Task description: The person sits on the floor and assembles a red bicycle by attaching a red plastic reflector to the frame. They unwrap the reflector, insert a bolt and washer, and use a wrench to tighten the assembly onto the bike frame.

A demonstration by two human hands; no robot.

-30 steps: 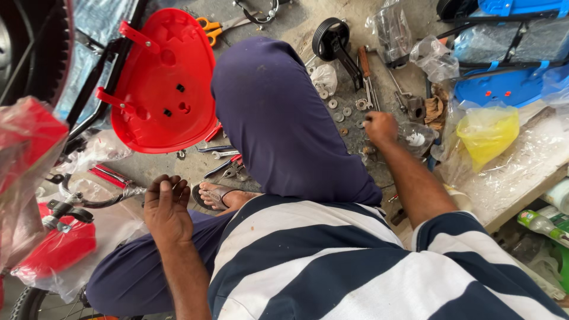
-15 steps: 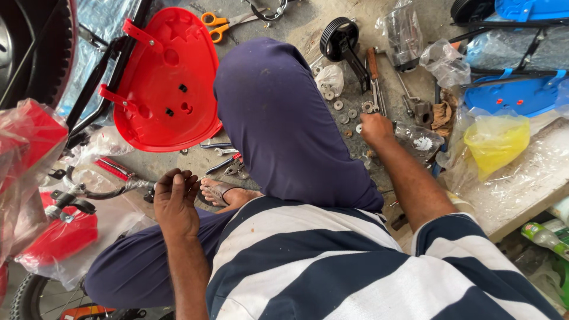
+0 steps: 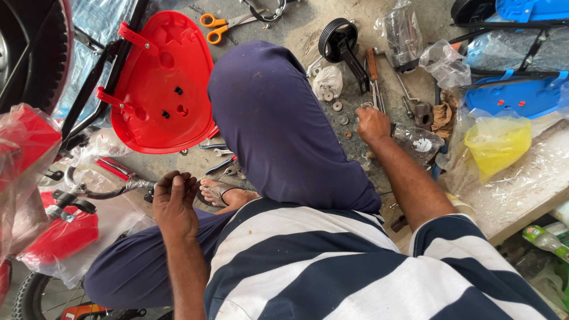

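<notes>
2 hands [image 3: 175, 204], 1 red seat [image 3: 160, 89], 1 scissors [image 3: 228, 24], 1 small wheel [image 3: 333, 37]

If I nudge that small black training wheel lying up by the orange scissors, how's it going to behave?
The small black wheel lies with its bent bracket attached, so it would likely pivot or drag rather than roll. It looks stiff, plastic and metal, probably fairly light. The gritty concrete floor should resist sliding.

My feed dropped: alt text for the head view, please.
Seated person's right hand reaches among washers on the concrete floor; left hand hangs curled near a sandalled foot. A red plastic seat lies left of the raised knee.
</notes>
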